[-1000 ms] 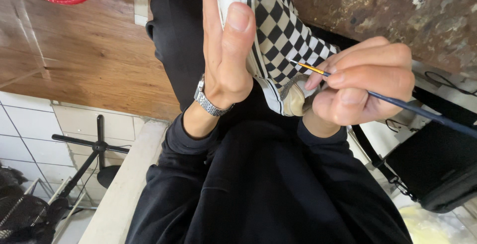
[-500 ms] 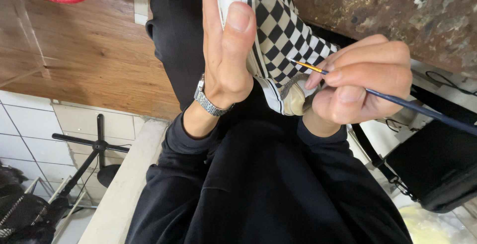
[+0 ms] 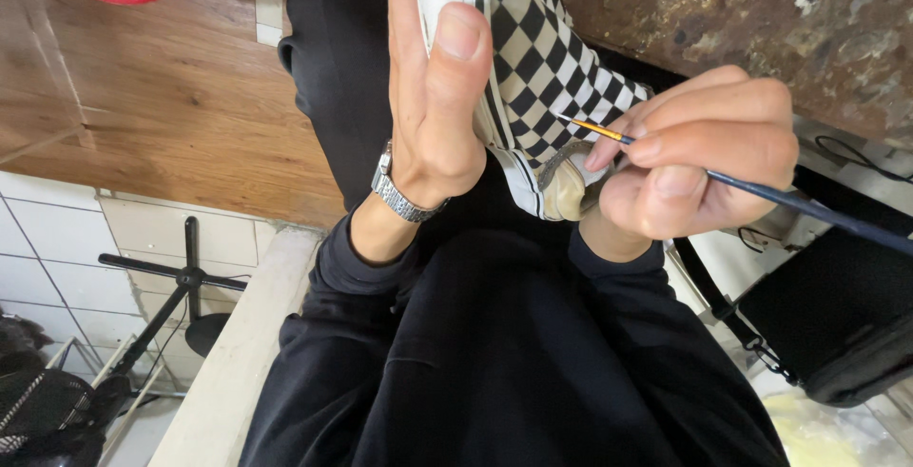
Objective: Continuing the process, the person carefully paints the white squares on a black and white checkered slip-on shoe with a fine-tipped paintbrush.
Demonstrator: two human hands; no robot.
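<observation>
Pinching a thin brush (image 3: 761,196), right hand (image 3: 699,158) touches the checkered shoe (image 3: 547,58) (left hand (image 3: 433,96) grips it).

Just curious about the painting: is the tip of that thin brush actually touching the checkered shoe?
Cannot tell. In the head view the brush, pinched in the right hand, has its tip at the checkered shoe, but no contact or gap shows plainly.

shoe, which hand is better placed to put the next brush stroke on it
Right. The right hand already grips the paintbrush, its tip by the checkered shoe. The left hand is busy holding the shoe.
</observation>
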